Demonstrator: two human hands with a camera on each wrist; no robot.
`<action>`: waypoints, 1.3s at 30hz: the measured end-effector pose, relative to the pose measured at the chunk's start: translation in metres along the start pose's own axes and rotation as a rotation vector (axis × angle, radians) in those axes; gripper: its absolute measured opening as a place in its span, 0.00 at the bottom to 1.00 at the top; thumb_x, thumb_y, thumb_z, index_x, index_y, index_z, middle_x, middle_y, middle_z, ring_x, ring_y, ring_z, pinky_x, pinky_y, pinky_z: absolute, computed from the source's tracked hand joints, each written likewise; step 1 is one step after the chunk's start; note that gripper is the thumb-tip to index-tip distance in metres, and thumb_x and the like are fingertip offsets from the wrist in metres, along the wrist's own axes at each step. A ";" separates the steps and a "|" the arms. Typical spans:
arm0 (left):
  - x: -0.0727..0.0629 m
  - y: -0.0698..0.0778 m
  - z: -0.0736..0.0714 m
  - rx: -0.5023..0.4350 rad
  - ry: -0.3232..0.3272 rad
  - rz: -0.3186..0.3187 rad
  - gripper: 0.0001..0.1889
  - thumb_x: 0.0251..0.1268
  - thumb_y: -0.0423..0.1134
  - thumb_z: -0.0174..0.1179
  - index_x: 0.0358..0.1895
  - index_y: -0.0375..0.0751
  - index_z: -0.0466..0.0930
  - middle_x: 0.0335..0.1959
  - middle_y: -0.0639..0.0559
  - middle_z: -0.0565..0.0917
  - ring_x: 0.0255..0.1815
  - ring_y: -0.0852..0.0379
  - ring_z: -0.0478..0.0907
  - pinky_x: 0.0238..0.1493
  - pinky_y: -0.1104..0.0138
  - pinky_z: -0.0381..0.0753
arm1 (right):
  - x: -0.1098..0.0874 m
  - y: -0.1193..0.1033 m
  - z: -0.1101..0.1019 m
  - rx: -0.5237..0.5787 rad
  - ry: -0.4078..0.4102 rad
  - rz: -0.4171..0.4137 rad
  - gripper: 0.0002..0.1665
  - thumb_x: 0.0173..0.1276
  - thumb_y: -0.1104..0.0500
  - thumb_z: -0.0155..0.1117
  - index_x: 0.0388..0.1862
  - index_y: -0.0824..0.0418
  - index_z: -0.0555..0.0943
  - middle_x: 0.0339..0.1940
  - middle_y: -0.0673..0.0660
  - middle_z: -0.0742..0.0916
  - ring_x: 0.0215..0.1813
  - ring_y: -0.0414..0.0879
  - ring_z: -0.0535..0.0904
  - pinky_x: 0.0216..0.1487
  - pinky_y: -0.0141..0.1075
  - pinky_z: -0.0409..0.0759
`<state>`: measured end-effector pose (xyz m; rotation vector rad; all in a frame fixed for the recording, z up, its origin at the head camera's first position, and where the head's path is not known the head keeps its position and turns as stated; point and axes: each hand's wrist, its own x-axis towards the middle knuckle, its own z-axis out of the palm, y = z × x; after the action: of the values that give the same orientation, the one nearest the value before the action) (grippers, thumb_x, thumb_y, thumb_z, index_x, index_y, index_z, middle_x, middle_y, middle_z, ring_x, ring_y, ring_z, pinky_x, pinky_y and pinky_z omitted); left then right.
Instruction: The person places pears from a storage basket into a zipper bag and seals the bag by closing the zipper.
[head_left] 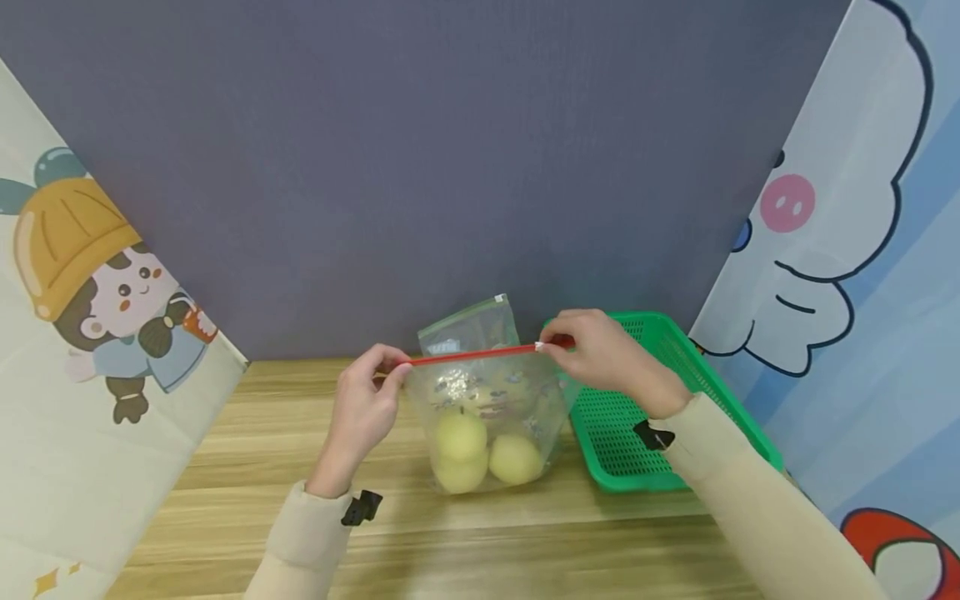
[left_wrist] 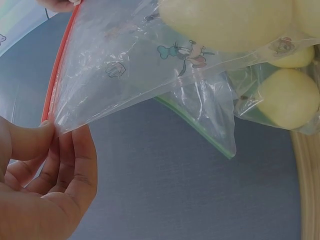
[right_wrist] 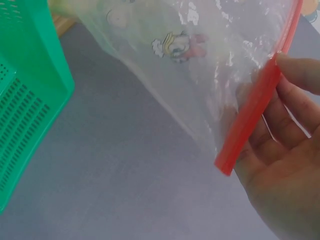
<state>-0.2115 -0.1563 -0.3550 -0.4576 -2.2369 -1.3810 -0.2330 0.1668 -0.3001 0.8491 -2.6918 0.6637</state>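
A clear slider zip bag [head_left: 517, 408] with cartoon prints and a red closure strip [head_left: 472, 356] stands on the table, its top edge stretched between both hands. Inside sit round, pale yellow fruits [head_left: 461, 435]. My left hand [head_left: 365, 404] pinches the strip's left end between thumb and fingers; the left wrist view shows the thumb [left_wrist: 35, 142] on the corner. With thumb and fingers, my right hand [head_left: 600, 354] pinches the strip by the white slider [head_left: 538, 347], near the right end. In the right wrist view, the red strip's end [right_wrist: 229, 162] sticks out past the fingers.
Behind is a second clear bag [head_left: 480, 327] with a green closure strip, standing against the grey panel [head_left: 465, 167]; the left wrist view shows pale yellow fruit [left_wrist: 290, 97] in it. A green plastic basket [head_left: 660, 482] stands to the right on the wooden table [head_left: 480, 550].
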 end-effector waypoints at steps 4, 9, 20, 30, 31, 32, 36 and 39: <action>0.000 0.000 0.000 -0.002 -0.003 -0.003 0.03 0.69 0.26 0.63 0.41 0.35 0.83 0.35 0.47 0.85 0.35 0.54 0.80 0.34 0.69 0.83 | -0.003 0.005 -0.003 0.019 -0.004 0.020 0.06 0.73 0.57 0.68 0.42 0.57 0.88 0.34 0.46 0.84 0.35 0.40 0.78 0.37 0.38 0.81; 0.000 0.000 0.000 -0.003 -0.009 -0.003 0.03 0.69 0.27 0.63 0.41 0.35 0.83 0.35 0.47 0.84 0.34 0.54 0.80 0.33 0.69 0.82 | -0.008 0.010 -0.007 0.020 -0.013 0.042 0.07 0.74 0.57 0.67 0.42 0.57 0.88 0.33 0.46 0.83 0.32 0.40 0.76 0.34 0.38 0.79; 0.000 0.001 0.000 -0.008 -0.006 -0.004 0.02 0.70 0.27 0.63 0.41 0.36 0.83 0.34 0.47 0.85 0.34 0.54 0.80 0.33 0.69 0.82 | -0.020 0.022 -0.019 -0.005 0.006 0.056 0.07 0.74 0.57 0.67 0.43 0.58 0.89 0.32 0.47 0.83 0.32 0.41 0.74 0.33 0.38 0.77; 0.000 0.000 -0.001 -0.002 0.003 -0.007 0.01 0.70 0.28 0.63 0.40 0.36 0.83 0.34 0.48 0.85 0.34 0.54 0.80 0.33 0.69 0.81 | -0.032 0.035 -0.027 -0.036 0.055 0.062 0.06 0.73 0.58 0.67 0.42 0.58 0.89 0.34 0.47 0.85 0.36 0.41 0.79 0.37 0.41 0.80; 0.000 0.001 -0.001 -0.002 0.002 -0.007 0.02 0.71 0.28 0.62 0.39 0.36 0.83 0.34 0.48 0.85 0.34 0.54 0.80 0.32 0.69 0.81 | -0.033 0.036 -0.028 -0.037 0.056 0.070 0.06 0.73 0.58 0.67 0.42 0.58 0.88 0.34 0.47 0.85 0.37 0.41 0.79 0.37 0.41 0.80; 0.000 0.001 -0.001 -0.001 0.002 -0.006 0.02 0.71 0.29 0.62 0.39 0.36 0.83 0.34 0.47 0.85 0.34 0.54 0.80 0.32 0.69 0.81 | -0.035 0.037 -0.028 -0.036 0.056 0.076 0.07 0.74 0.57 0.67 0.43 0.58 0.88 0.35 0.47 0.85 0.37 0.42 0.80 0.38 0.41 0.80; 0.001 0.003 -0.002 0.003 -0.005 -0.011 0.02 0.71 0.29 0.62 0.40 0.36 0.83 0.35 0.45 0.85 0.34 0.53 0.79 0.32 0.69 0.80 | -0.038 0.039 -0.031 -0.033 0.056 0.084 0.07 0.74 0.57 0.67 0.43 0.57 0.88 0.35 0.47 0.85 0.38 0.42 0.80 0.39 0.42 0.81; 0.002 0.004 -0.002 0.009 -0.012 -0.012 0.01 0.71 0.29 0.62 0.40 0.35 0.83 0.36 0.44 0.85 0.35 0.53 0.79 0.33 0.69 0.81 | -0.040 0.038 -0.033 -0.033 0.052 0.085 0.06 0.74 0.57 0.67 0.42 0.57 0.88 0.34 0.47 0.85 0.37 0.42 0.80 0.39 0.42 0.81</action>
<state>-0.2106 -0.1563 -0.3502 -0.4505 -2.2581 -1.3768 -0.2205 0.2299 -0.2993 0.7036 -2.6964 0.6487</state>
